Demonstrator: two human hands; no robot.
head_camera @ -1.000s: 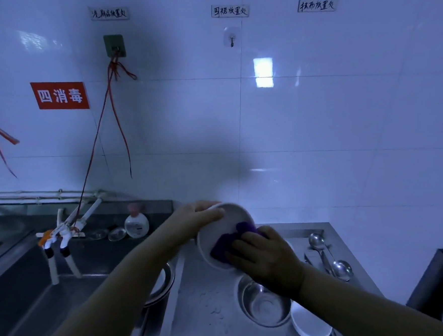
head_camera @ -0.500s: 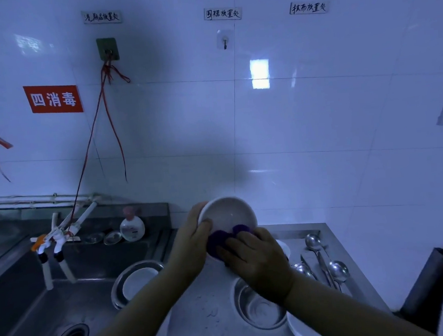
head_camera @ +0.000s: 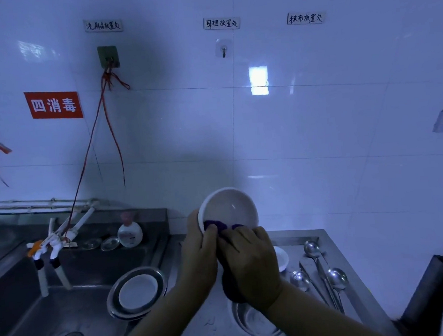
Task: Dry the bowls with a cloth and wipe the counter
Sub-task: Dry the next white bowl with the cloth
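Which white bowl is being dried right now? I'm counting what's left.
The tilted bowl held up before the wall, left hand on its rim, right hand pressing the purple cloth inside; the others lie below.

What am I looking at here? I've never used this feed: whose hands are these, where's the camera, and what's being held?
There is no machine: these are a person's two bare hands, filmed by one wide-angle camera worn on the head, looking forward and down. The left hand grips the rim of a white bowl, tilted so its inside faces the camera. The right hand presses a purple cloth into the bowl's lower edge. Below lies a steel counter with spoons, a small white dish and a metal bowl. To the left, in the sink, a white bowl sits inside a metal basin.
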